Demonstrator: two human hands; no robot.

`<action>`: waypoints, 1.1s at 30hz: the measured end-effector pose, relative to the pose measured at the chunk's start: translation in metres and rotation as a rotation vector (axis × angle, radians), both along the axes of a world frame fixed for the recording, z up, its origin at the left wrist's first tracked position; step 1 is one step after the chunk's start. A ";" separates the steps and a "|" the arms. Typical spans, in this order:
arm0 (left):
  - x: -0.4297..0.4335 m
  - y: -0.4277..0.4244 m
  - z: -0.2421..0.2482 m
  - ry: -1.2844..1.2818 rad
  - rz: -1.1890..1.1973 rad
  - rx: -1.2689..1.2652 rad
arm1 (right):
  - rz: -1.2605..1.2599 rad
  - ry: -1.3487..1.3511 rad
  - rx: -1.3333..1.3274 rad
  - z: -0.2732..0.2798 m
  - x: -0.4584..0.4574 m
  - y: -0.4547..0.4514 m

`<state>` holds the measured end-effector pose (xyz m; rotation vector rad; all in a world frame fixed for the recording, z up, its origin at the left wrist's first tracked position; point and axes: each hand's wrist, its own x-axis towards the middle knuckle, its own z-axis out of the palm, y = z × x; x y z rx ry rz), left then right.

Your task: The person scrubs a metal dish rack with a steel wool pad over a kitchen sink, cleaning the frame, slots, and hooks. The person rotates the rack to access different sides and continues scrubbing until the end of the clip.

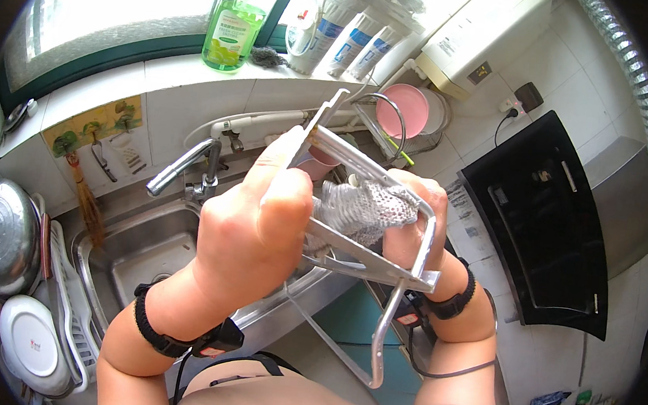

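Note:
My left hand is closed around one end of a metal rack made of flat strips and bent tubing. The rack is held up and tilted over the front edge of the sink. My right hand grips a light grey mesh cloth, bunched up inside the frame. A tube of the rack passes in front of my right fingers and hides part of them. Behind the rack, a pinkish bowl is partly covered by my left hand.
Left of my arms lies a stainless sink with a chrome faucet. A metal pot lid and a white plate stand at far left. A green soap bottle is on the sill. A pink plate leans in a wire rack.

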<state>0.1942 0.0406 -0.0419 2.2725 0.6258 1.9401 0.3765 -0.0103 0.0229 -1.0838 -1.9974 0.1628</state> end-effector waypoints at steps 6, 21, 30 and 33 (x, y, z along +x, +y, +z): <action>-0.002 0.001 0.000 0.023 0.044 0.111 | -0.012 -0.077 0.000 -0.003 0.006 -0.009; -0.001 -0.005 -0.002 0.058 0.020 0.048 | -0.163 -0.190 0.061 0.007 -0.006 0.000; 0.003 0.000 -0.001 0.006 0.046 0.082 | -0.007 -0.011 0.081 -0.006 0.007 0.002; 0.002 -0.002 -0.002 0.018 0.102 0.099 | 0.032 -0.021 0.094 -0.010 0.011 0.002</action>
